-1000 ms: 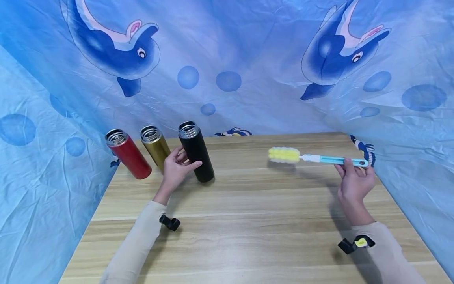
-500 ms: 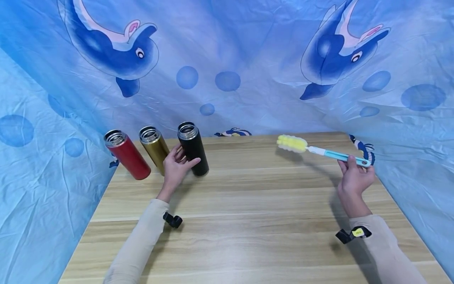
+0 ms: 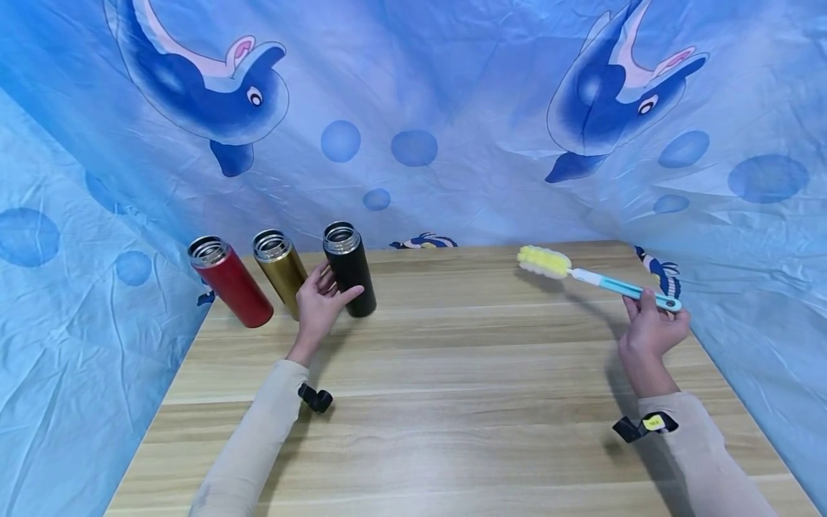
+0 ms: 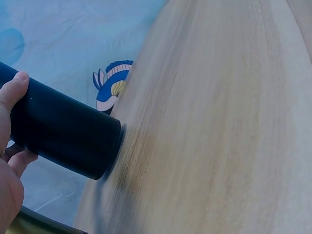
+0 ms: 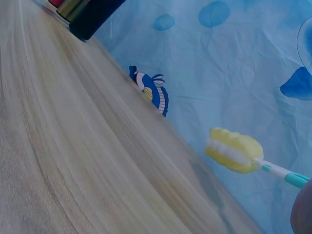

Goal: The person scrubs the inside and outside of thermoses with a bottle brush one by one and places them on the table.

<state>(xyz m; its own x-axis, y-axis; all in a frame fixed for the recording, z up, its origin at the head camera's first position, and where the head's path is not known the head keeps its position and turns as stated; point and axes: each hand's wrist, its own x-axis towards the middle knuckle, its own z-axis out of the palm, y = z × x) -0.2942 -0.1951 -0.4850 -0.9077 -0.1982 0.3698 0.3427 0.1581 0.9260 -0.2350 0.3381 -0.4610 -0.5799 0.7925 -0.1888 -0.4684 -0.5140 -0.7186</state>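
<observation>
My left hand (image 3: 318, 305) holds a black thermos bottle (image 3: 352, 276) round its side, thumb across the front. The bottle stands upright and lidless, its base at the wooden table in the left wrist view, where the black bottle (image 4: 68, 126) fills the left side. Just left of it, a gold thermos bottle (image 3: 279, 269) is partly hidden by that hand. Farther left is a red thermos bottle (image 3: 235, 283), also without a lid. In my right hand (image 3: 652, 337), thumb and fingers pinch the end of a bottle brush (image 3: 614, 285), its yellow and white sponge head raised over the table, pointing left.
The wooden table (image 3: 452, 402) spreads in front of me. Behind it and along both sides hangs a blue curtain (image 3: 484, 143) printed with dolphins, close to the table's back edge. Black camera straps (image 3: 315, 397) sit on both wrists.
The black bottle has moved slightly back and its base has come down onto the table. The bottle brush has swung, its sponge head shifting right and toward the back.
</observation>
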